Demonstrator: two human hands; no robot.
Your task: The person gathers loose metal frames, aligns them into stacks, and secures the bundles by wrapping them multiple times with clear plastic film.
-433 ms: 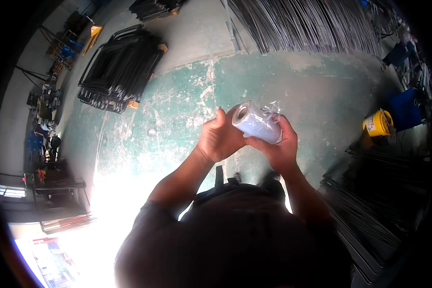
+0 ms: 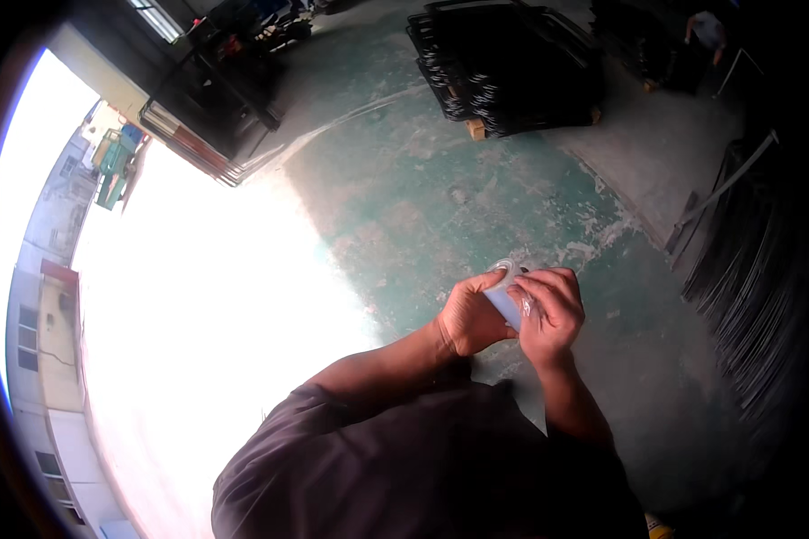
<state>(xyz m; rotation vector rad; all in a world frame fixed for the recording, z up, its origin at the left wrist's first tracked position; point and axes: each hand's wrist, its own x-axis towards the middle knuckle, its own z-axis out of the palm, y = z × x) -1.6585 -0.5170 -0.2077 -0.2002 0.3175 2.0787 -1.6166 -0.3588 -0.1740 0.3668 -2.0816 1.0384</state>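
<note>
A roll of clear plastic film [image 2: 502, 306] is held between both hands in front of my body, tilted, with its ring-shaped end up. My left hand [image 2: 470, 314] wraps around the roll from the left, its thumb at the upper end. On the right side, my right hand [image 2: 553, 310] has its fingers bent against the roll, and a crumpled bit of loose film [image 2: 528, 308] shows by them. The fingers hide much of the roll's right side.
Stacked black metal frames [image 2: 521, 67] rest on wooden blocks at the far side. Long thin rods [image 2: 751, 296] lie at the right. A rack [image 2: 211, 108] stands at the upper left beside a bright doorway. Another person [image 2: 708, 34] is at the far right.
The view has swung left, toward the bright doorway. My left hand, open beside the roll before, has closed around it. My right hand has shifted its fingers to the loose film on the roll.
</note>
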